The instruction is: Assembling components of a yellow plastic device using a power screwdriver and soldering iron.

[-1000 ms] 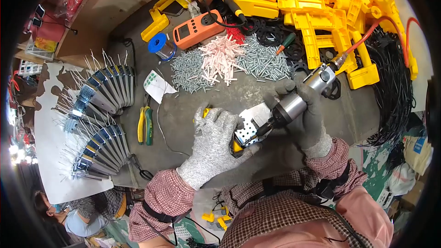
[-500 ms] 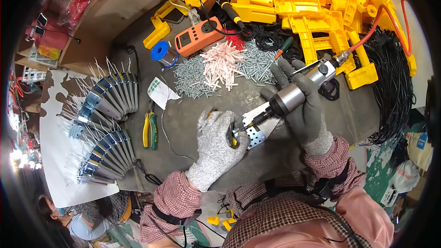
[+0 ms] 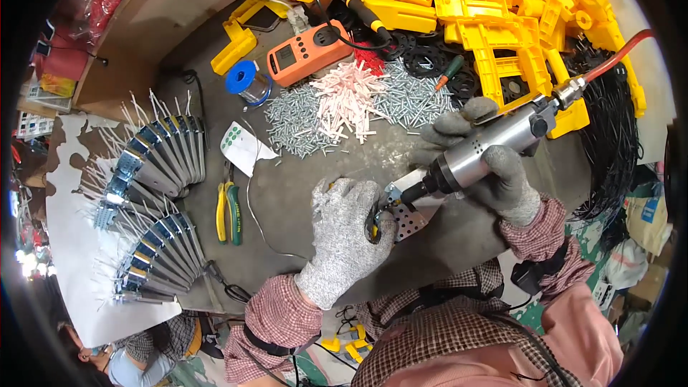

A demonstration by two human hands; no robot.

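My left hand (image 3: 350, 233), in a grey knit glove, is closed around a small metal assembly with a perforated metal plate (image 3: 411, 223) sticking out toward the right. Its fingers hide most of that part. In my right hand (image 3: 517, 197), gloved with dark grey palm and fingers, lies a silver air screwdriver (image 3: 473, 158), thumb across its body. The tool slants down to the left, and its dark nose reaches the plate beside my left fingertips. Whether the bit sits on a screw, I cannot make out.
Behind my hands lie heaps of screws (image 3: 294, 118) and pale pink sleeves (image 3: 347, 97), with an orange meter (image 3: 308, 54) and solder spool (image 3: 247, 82). Yellow plastic housings (image 3: 494, 21) fill the back right. Pliers (image 3: 229, 211) and rows of finished-looking metal assemblies (image 3: 161, 247) stand left.
My right hand and the air screwdriver have shifted right, the tool lying somewhat flatter. My left hand keeps the metal part, whose plate now shows at a different angle. The whole view has shifted slightly.
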